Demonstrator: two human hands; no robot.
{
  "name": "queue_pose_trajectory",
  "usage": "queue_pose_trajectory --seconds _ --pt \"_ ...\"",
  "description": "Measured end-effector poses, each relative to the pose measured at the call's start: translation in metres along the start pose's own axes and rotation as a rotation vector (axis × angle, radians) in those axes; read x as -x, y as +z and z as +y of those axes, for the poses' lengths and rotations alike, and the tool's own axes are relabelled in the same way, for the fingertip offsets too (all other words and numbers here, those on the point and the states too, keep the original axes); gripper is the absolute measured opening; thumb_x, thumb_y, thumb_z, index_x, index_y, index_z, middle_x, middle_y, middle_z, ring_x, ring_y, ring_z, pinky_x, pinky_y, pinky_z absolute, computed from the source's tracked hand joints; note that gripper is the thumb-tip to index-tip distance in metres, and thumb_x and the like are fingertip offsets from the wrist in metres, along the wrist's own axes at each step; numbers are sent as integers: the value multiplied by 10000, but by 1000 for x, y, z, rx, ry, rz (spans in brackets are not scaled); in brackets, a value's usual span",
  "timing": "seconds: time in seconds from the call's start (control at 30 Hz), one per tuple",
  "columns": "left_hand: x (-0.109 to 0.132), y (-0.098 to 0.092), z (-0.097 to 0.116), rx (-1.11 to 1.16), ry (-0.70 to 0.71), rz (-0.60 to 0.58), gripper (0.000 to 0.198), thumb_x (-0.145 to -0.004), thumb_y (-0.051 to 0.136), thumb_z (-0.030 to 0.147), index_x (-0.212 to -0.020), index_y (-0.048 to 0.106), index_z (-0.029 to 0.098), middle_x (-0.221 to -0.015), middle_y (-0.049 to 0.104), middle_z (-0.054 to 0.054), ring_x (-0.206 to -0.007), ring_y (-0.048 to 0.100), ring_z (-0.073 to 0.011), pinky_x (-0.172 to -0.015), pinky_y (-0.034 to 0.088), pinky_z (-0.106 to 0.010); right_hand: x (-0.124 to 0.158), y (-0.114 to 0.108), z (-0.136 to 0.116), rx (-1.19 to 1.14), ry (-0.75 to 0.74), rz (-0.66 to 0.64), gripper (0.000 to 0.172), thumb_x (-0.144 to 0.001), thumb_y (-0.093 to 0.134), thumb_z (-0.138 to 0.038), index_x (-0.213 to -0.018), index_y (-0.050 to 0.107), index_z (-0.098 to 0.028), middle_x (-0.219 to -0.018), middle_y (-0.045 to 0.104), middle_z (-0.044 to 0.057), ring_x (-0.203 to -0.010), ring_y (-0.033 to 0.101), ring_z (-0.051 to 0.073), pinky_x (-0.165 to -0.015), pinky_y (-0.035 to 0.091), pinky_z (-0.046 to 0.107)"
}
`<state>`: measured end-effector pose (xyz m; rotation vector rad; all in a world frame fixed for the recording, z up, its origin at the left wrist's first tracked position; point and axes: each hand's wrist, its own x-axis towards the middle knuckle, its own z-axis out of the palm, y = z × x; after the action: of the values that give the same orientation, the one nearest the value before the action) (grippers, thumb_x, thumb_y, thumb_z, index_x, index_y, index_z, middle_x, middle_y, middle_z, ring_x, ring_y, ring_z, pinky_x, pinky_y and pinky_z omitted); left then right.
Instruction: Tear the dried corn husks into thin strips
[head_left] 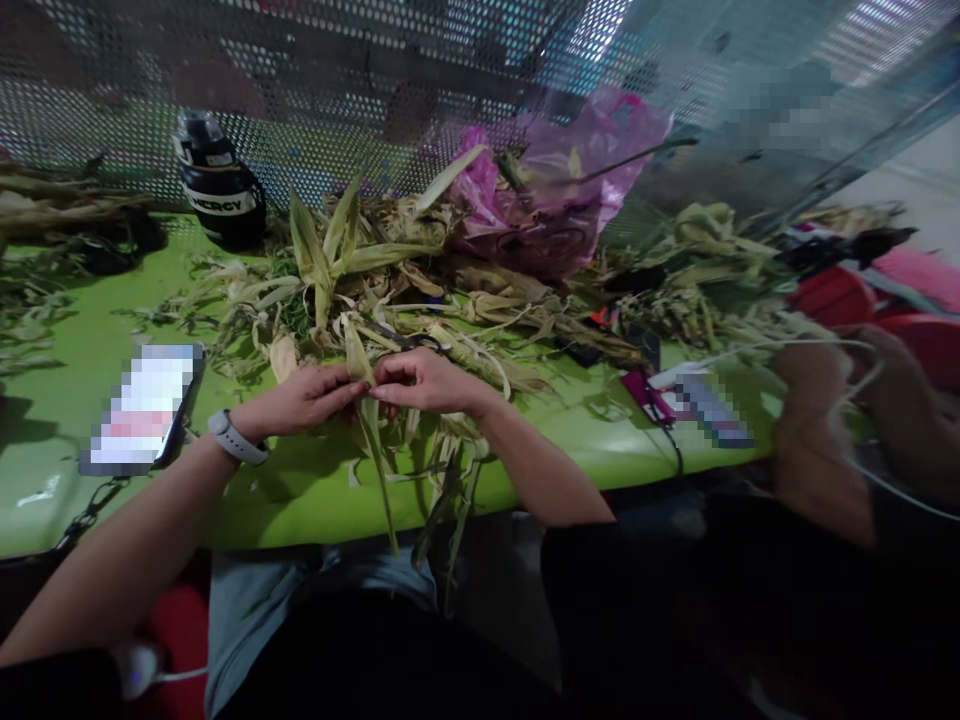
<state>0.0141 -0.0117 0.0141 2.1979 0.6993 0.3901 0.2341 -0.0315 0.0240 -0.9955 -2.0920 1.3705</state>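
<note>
Between my two hands is a long pale-green corn husk [358, 360], its narrow end hanging below them past the table's front edge. My left hand [311, 396], with a watch [236, 437] on its wrist, pinches the husk from the left. From the right, my right hand [424, 383] pinches the same strip, fingertips close to those of the left. Just beyond my fingers lies a heap of dry husks [420, 270], with an upright husk bundle [324, 250] on its left side. A dark loop like a scissors handle [426, 342] shows behind my right hand.
The green table [262, 500] bears a phone [142, 405] at left, a black bottle [217, 185] at the back and a pink plastic bag [555, 200]. At right are another phone [716, 408], a white cable and another person's blurred arms [821, 430]. A perforated metal panel stands behind.
</note>
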Motion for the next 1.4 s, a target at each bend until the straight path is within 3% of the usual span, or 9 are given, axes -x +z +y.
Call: queue_pose_trajectory --seconds 0.23,0.63,0.83,1.0,1.17,1.4 --pt "0 1 2 0 27 -5 320 -934 422 398 -779 563 156 -694 572 -9 -628 534 -118 -619 429 -233 3 1 0 154 -88 52 121 -809 568 -259 -801 558 -139 -676 589 -11 -619 554 96 -607 424 225" --pt "3 2 0 265 -14 -64 298 -919 481 397 -952 633 142 -674 604 -6 -588 552 -110 -558 442 -210 2 -8 4 -4 -86 -101 173 -846 576 -312 -847 572 -139 -710 622 -9 -642 596 96 -632 463 229" --pt "2 2 2 208 -18 -76 321 -934 447 409 -906 611 134 -683 585 -6 -600 534 -108 -572 446 -212 2 -7 1 48 -58 -88 163 -846 558 -305 -834 550 -143 -690 630 -1 -647 600 110 -635 450 236" --pt "0 3 2 100 10 -51 323 -940 407 394 -831 579 143 -693 569 -16 -621 534 -121 -605 451 -237 1 -5 -1 182 -84 -38 158 -844 518 -304 -803 525 -152 -645 604 -9 -589 534 98 -588 390 220" --pt "-2 9 2 -27 -20 23 279 -937 371 350 -912 562 148 -697 569 -19 -613 522 -132 -614 433 -255 -2 0 4 564 -180 98 152 -822 497 -273 -738 540 -153 -628 529 -16 -567 403 88 -585 296 229" --pt "-5 13 3 -221 -11 86 210 -928 369 277 -836 521 164 -704 557 -29 -600 486 -137 -590 369 -255 1 21 -5 996 -94 222 222 -883 421 -256 -832 608 -147 -771 648 67 -609 474 135 -575 206 289"
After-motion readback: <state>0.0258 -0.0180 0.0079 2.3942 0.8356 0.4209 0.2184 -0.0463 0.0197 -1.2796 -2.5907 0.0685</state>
